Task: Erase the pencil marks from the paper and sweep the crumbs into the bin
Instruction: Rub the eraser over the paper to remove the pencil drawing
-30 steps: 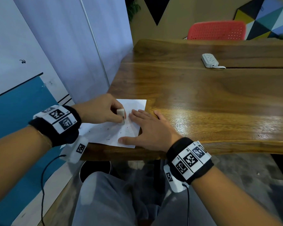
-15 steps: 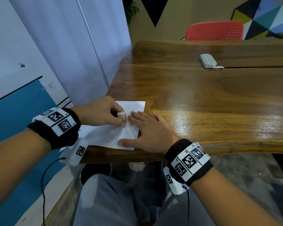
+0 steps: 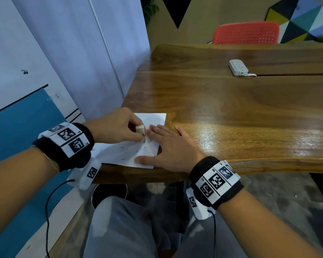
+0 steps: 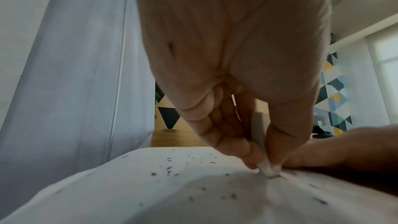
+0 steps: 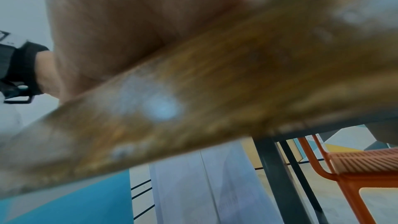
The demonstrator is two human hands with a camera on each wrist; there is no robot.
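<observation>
You are in the erasing step: your left hand (image 3: pixel 117 126) pinches a small white eraser (image 3: pixel 140 130) between thumb and fingertips, its lower end pressed onto the paper (image 3: pixel 123 152), which lies at the near left corner of the wooden table (image 3: pixel 231 112). The left wrist view shows the eraser's tip (image 4: pixel 268 170) touching the sheet, with the paper rucked up slightly around it. Your right hand (image 3: pixel 172 148) lies flat, fingers straight and spread, pinning the right part of the sheet just beside the eraser. Dark crumbs (image 4: pixel 170 169) are scattered over the paper, and a few short pencil marks (image 3: pixel 122 158) seem to remain toward the near edge, so the erasing looks unfinished. The next move probably calls for short strokes with the sheet kept pinned, so it does not buckle or tear, then working toward the remaining marks before any sweeping. A dark round container (image 3: pixel 110 192) stands on the floor below the table corner; it is likely the bin, and the crumbs would need pushing off that near edge above it. As for writing, the wrist bands carry black-and-white square codes with tiny lettering too small to read reliably; the power strip (image 3: pixel 238 67) farther up the table shows no legible brand.
</observation>
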